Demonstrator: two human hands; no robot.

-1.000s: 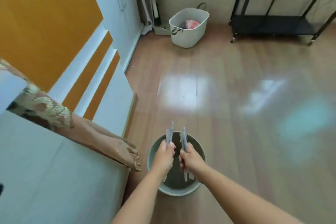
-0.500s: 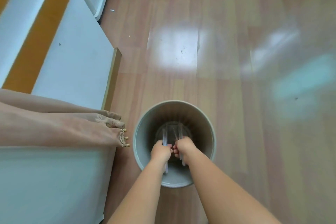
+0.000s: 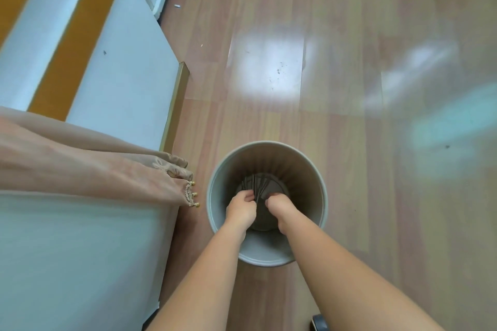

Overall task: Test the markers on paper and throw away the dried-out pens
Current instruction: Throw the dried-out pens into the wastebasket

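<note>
Disposal of dried-out pens (image 3: 255, 185), held above the rim a second ago, now fanned on the floor of the grey bin (image 3: 304, 169) between left hand (image 3: 240, 209) and right hand (image 3: 279, 207), fingers curled, grip not discernible; discard step judged nearly complete.

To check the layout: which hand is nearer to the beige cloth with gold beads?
Left. The left hand, inside the grey bin, lies to the right of the beige cloth; the right hand is farther right in the same bin.
</note>
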